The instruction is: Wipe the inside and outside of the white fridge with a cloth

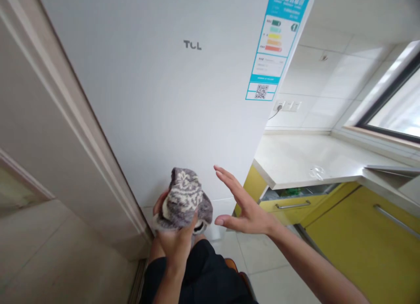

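My left hand (175,240) is wrapped round a crumpled grey-and-cream patterned cloth (184,194), holding it up in front of the white fridge door (138,98). The cloth looks knitted or towel-like; its exact kind I cannot make out. Just right of it, my right hand (241,207) is apart from the cloth, its fingers stretched out and thumb spread, holding nothing. The underside of the cloth and part of the left palm are hidden.
An energy label (277,41) is on the fridge's upper right. To the right stand a white countertop (295,155), yellow cabinets (361,229) and a window (397,107). A door frame (65,98) runs along the left. My legs in dark shorts (210,273) are below.
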